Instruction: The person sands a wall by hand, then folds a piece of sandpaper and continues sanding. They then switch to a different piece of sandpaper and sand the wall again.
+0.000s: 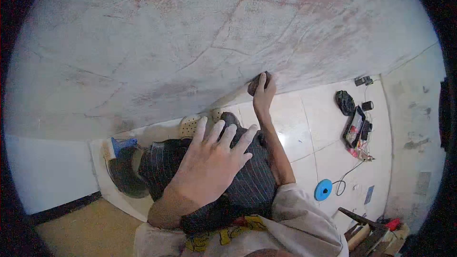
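Observation:
My right hand (264, 94) is closed around a dark sanding block (257, 84). It presses the block against the lower part of the scuffed, pale wall (200, 33), close to where the wall meets the floor. My left hand (214, 162) hangs in front of my body above my dark striped trousers (250, 178), its back toward me. The fingers are spread, whitened with dust at the tips, and hold nothing. Cracks, scrape marks and reddish patches run across the wall.
On the tiled floor (295, 138) to the right lie a black bag (344, 103), an open tray of tools (354, 131) and a blue disc (323, 190) beside a black cable. A wooden piece (369, 235) stands at bottom right. Blue-and-black items (124, 143) lie left.

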{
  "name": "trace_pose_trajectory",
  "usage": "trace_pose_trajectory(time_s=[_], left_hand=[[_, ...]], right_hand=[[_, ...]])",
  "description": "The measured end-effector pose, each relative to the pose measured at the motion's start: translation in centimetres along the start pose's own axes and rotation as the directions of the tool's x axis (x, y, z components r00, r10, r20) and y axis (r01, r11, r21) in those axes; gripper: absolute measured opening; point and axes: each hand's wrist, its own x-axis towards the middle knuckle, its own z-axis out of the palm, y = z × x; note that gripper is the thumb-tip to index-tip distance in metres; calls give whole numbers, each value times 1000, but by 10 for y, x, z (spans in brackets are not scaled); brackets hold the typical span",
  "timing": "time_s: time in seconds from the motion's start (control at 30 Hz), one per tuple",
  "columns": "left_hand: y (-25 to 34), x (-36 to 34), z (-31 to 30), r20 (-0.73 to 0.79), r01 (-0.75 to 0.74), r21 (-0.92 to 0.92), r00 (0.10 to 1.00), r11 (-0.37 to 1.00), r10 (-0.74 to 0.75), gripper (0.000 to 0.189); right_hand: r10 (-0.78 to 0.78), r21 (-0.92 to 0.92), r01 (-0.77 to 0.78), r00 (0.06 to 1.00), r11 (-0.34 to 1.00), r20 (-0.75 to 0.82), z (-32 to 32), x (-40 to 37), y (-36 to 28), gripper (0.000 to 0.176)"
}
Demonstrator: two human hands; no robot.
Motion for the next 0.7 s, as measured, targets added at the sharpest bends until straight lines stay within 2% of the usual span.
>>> trace_pose_trajectory(time_s=[0.03, 0.07, 0.13, 0.2, 0.27, 0.3, 0.33, 0.4, 0.43, 0.47, 0.53, 0.57, 0.6, 0.67, 0.7], left_hand=[[1, 0, -1, -4, 0, -1, 1000, 1000, 0, 53], [2, -1, -3, 3, 1, -5, 1000, 1000, -1, 53], [2, 1, -3, 9, -4, -11, 1000, 1000, 4, 53], [1, 1, -3, 15, 2, -30, 1000, 1000, -1, 53], [1, 2, -1, 13, -6, -17, 1000, 1000, 6, 53], [1, 3, -1, 9, -12, -5, 1000, 1000, 12, 53], [2, 2, -2, 10, -9, -6, 1000, 1000, 9, 53], [1, 2, -2, 9, -2, -36, 1000, 999, 2, 53], [1, 1, -2, 8, 1, -37, 1000, 999, 0, 53], [2, 0, -3, 19, 3, -23, 1000, 1000, -3, 53], [2, 1, -2, 29, -1, -5, 1000, 1000, 1, 53], [2, 1, -2, 22, -5, 6, 1000, 1000, 5, 53], [1, 0, -1, 16, -7, 18, 1000, 1000, 6, 53], [0, -1, -2, 20, 2, 20, 1000, 1000, -2, 53], [1, 0, -3, 20, 8, 17, 1000, 1000, -9, 53]], right_hand=[[-48, -99, 45, 998, 994, -31, 2, -2, -5, 26], [-52, -101, 49, 998, 994, -31, 4, -1, 1, 26], [-177, -139, 201, 970, 970, 165, 3, -1, 21, 27], [-201, -198, 243, 956, 949, 213, -1, 0, 24, 26], [-376, -395, 467, 881, 791, 288, -8, 7, 21, 25], [-180, -338, 270, 945, 902, 275, -9, 5, 18, 22], [-179, -337, 270, 944, 902, 277, -10, 3, 14, 22], [-128, -257, 132, 991, 957, 33, -1, -2, -12, 22], [-82, -214, 88, 996, 973, 35, 1, -5, -19, 23], [-82, -216, 88, 996, 973, 36, -2, -2, -12, 23], [-377, -359, 427, 904, 830, 203, -9, 5, 9, 25], [-169, -259, 219, 965, 941, 200, -9, 1, -6, 26], [-169, -256, 218, 965, 942, 199, -7, -2, -10, 26], [-52, -45, 56, 995, 997, 80, -1, -8, -13, 25], [-65, -39, 66, 998, 997, 19, 4, -8, -4, 25]])
